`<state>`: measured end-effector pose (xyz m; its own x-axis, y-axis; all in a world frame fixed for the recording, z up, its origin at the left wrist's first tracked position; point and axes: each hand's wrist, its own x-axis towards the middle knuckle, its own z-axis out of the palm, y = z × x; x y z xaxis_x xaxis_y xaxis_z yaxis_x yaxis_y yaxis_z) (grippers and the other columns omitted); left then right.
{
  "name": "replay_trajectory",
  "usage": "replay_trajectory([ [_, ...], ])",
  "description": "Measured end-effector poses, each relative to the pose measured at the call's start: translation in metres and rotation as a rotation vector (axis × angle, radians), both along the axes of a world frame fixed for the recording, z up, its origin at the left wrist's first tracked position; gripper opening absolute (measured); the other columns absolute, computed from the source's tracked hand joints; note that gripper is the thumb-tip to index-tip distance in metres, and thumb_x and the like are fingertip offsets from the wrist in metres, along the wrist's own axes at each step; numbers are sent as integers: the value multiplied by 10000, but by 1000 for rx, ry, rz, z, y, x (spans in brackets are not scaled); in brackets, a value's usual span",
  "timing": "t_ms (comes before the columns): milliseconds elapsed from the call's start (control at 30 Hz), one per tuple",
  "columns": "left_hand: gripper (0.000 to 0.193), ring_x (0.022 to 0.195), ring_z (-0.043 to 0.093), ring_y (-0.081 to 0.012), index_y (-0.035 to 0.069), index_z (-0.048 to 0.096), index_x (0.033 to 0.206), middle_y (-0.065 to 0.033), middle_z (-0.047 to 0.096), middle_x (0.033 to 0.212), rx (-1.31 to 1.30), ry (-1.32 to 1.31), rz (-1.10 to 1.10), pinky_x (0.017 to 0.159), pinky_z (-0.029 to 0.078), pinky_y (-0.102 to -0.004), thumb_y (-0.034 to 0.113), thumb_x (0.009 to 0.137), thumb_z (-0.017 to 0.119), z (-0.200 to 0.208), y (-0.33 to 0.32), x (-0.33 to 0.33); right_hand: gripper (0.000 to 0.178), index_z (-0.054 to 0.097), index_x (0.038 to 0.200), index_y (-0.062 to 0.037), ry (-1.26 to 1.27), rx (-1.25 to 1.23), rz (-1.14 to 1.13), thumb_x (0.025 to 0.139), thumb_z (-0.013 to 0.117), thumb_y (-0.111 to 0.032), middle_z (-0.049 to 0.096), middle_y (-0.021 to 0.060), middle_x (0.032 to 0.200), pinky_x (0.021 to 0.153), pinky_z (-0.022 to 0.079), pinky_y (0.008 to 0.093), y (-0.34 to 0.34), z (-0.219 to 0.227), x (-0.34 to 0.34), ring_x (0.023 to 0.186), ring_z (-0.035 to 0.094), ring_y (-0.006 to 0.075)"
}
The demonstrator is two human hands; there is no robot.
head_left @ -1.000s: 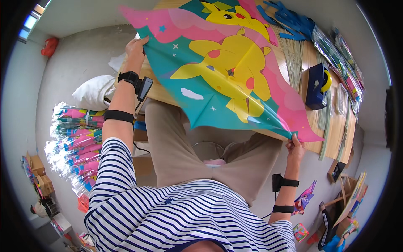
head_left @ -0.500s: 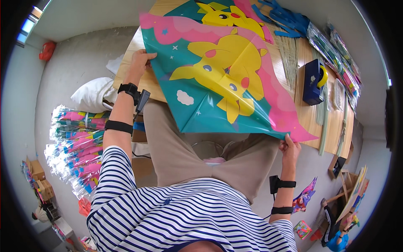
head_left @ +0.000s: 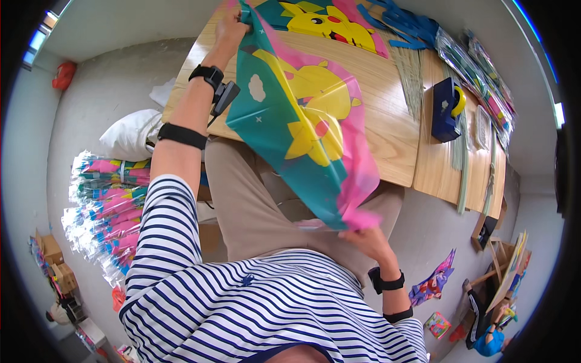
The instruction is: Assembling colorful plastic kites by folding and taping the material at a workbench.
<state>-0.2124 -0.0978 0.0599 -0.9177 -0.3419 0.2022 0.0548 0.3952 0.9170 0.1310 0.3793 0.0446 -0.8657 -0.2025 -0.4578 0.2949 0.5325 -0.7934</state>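
Observation:
A thin, glossy plastic sheet (head_left: pixel 266 127), teal and pink with a yellow cartoon animal, hangs creased between my two hands over the table's front edge and my lap. My left hand (head_left: pixel 232 30), raised at the far left, is closed on its upper corner. Low in front of my right thigh, my right hand (head_left: pixel 367 239) pinches the opposite pink corner; that end is slightly blurred. Another printed sheet (head_left: pixel 330 25) with a similar yellow animal lies flat at the table's far side.
On the wooden table (head_left: pixel 387 145) are blue strips (head_left: pixel 411 27), thin sticks (head_left: pixel 408 78), a dark blue tape dispenser (head_left: pixel 446 112), a clear plastic box (head_left: pixel 482 128) and packaged bundles (head_left: pixel 475 78). More wrapped bundles (head_left: pixel 112 212) are stacked at my left. Another person (head_left: pixel 489 342) is at the lower right.
My left hand has moved away from me and slightly right. My right hand has come left and nearer my body. The sheet, spread wide before, is now folded and slanting.

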Motion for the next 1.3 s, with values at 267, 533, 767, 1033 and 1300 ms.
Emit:
replay_trajectory([
  [267, 511, 1101, 593, -396, 57, 581, 1261, -186, 612, 1230, -863, 207, 165, 935, 489, -466, 169, 798, 766, 7, 44, 101, 119, 631, 877, -43, 703, 836, 334, 816, 695, -122, 665, 141, 863, 679, 537, 417, -4, 54, -97, 784, 673, 328],
  [533, 936, 1449, 301, -398, 18, 441, 1454, -194, 414, 1522, -855, -218, -173, 1183, 212, -557, 537, 749, 774, -64, 120, 234, 779, 427, 1456, -76, 804, 806, 514, 837, 737, -432, 386, 186, 1535, 1090, 332, 628, -70, -34, -192, 1431, 348, 361],
  [767, 1023, 1495, 269, -285, 85, 468, 1473, -77, 376, 1586, -841, -267, -232, 1177, 106, -641, 544, 635, 836, -58, 52, 198, 823, 386, 1482, -87, 555, 893, 263, 857, 697, -523, 341, 321, 1509, 1062, 228, 766, -12, -21, -147, 1442, 289, 468],
  [1033, 794, 1456, 297, -389, 132, 532, 1410, -112, 390, 1553, -884, -171, -479, 1119, 246, -674, 282, 696, 843, -43, 142, 270, 847, 392, 1495, -88, 788, 926, 310, 828, 738, -479, 359, 219, 1547, 1099, 244, 717, -29, -38, -114, 1452, 322, 381],
  [1300, 589, 1426, 368, -316, 99, 603, 1297, -132, 491, 1461, -909, -297, -589, 1147, 257, -609, 258, 765, 799, -31, 114, 303, 724, 496, 1410, -49, 593, 785, 422, 810, 764, -354, 490, 198, 1440, 1077, 319, 649, -56, -7, -39, 1331, 454, 381],
])
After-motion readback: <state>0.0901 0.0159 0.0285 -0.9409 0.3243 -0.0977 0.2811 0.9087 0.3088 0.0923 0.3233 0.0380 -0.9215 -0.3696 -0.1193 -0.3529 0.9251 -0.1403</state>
